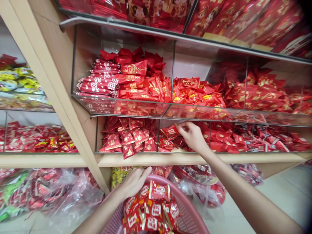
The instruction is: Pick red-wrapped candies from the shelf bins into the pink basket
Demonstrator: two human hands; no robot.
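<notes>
My right hand (191,135) reaches into a lower shelf compartment, thumb and fingers pinching the edge of a small red candy packet (170,131) with a pale label. More red packets lie just below it. My left hand (135,182) lies over the far left rim of a pink plastic basket (192,208), closed on it; some of its fingers are hidden. Inside the basket are several red wrapped candies (156,210) with white labels and gold edges.
Left of the right hand, dark red gold-printed packets (131,138) fill a compartment, one overhanging its front. A clear shelf front (136,109) runs above the hand. Plastic bags (73,191) of packets lie under the wooden ledge (146,160). A wooden upright (56,94) stands at left.
</notes>
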